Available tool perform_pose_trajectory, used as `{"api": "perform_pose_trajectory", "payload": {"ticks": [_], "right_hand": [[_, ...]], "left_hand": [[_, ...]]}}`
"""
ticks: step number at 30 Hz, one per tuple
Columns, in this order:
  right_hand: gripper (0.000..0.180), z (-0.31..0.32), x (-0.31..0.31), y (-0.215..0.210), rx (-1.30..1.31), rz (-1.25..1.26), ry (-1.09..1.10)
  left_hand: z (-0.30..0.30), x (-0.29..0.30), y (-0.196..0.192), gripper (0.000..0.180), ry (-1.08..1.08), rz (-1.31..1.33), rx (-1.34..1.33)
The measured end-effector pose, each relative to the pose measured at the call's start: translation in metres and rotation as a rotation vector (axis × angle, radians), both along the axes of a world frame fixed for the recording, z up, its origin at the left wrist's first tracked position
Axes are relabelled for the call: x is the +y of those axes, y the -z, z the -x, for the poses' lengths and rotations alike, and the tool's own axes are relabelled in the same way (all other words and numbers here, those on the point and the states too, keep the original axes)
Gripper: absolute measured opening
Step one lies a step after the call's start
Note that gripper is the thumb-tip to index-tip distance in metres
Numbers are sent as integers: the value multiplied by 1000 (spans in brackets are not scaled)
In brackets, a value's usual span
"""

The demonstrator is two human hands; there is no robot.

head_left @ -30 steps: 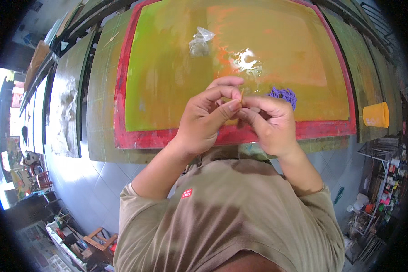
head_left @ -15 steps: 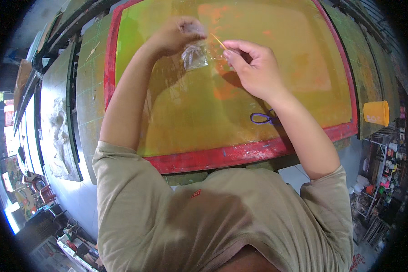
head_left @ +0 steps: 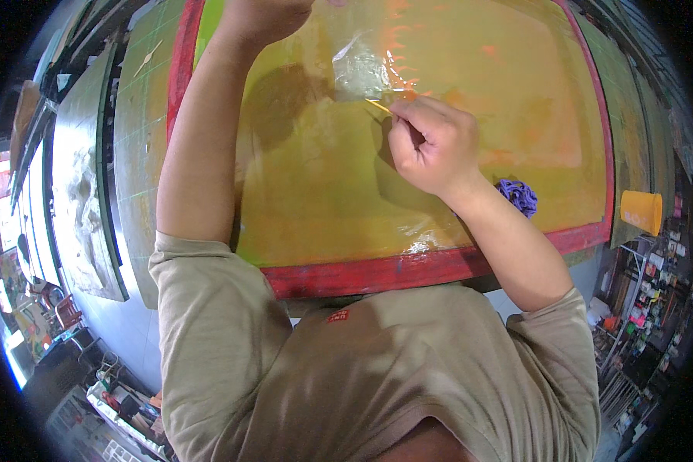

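In my right hand (head_left: 435, 146) a thin yellow stick (head_left: 379, 105) is pinched between thumb and fingers, its tip pointing left and away from me. The hand hovers over a large yellow-green screen (head_left: 323, 208) in a red frame (head_left: 377, 271). Just beyond the stick's tip is a shiny clear patch (head_left: 360, 65), apparently plastic film. My left hand (head_left: 268, 17) reaches over the far left part of the screen; the picture's top edge cuts off its fingers, so whether it holds anything is hidden. Beside my right forearm lies a purple tangled bundle (head_left: 518, 198).
Orange smears (head_left: 399, 54) mark the screen's far middle. A yellow cup-like container (head_left: 641, 212) is at the right, beyond the frame. Boards (head_left: 85, 177) stand along the left. Cluttered shelving (head_left: 643, 308) is at lower right, and assorted items crowd the lower left.
My left hand has moved farther away, partly out of the picture. My right hand has drawn slightly nearer and turned more palm-down, still gripping the stick. More of the purple bundle shows.
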State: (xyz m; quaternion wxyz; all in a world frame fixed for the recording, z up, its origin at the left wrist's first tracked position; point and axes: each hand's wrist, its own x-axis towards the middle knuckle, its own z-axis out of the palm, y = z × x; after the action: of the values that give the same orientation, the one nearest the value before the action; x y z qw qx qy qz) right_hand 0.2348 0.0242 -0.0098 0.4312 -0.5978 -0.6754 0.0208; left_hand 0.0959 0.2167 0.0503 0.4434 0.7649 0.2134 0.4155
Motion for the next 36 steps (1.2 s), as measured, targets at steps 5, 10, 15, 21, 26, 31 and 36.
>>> {"api": "perform_pose_trajectory", "payload": {"ticks": [5, 10, 15, 21, 26, 31, 36], "right_hand": [[4, 2, 2, 2, -82, -44, -53], [5, 1, 2, 0, -126, 6, -96], [5, 1, 1, -1, -82, -14, -53], [6, 2, 2, -3, -14, -58, 53], [6, 1, 2, -1, -41, -30, 58], [6, 1, 3, -2, -63, -5, 19], [5, 3, 3, -3, -63, 0, -18]], "left_hand": [[0, -10, -12, 5, 50, -21, -77], [1, -13, -18, 8, 3, -222, -74], [3, -25, -29, 9, -76, -245, -6], [4, -28, -29, 8, -92, -150, -20], [3, -29, -30, 8, -22, -66, -43], [1, -32, -31, 7, -8, -144, -57], [4, -36, -35, 6, -17, -111, -29]]}}
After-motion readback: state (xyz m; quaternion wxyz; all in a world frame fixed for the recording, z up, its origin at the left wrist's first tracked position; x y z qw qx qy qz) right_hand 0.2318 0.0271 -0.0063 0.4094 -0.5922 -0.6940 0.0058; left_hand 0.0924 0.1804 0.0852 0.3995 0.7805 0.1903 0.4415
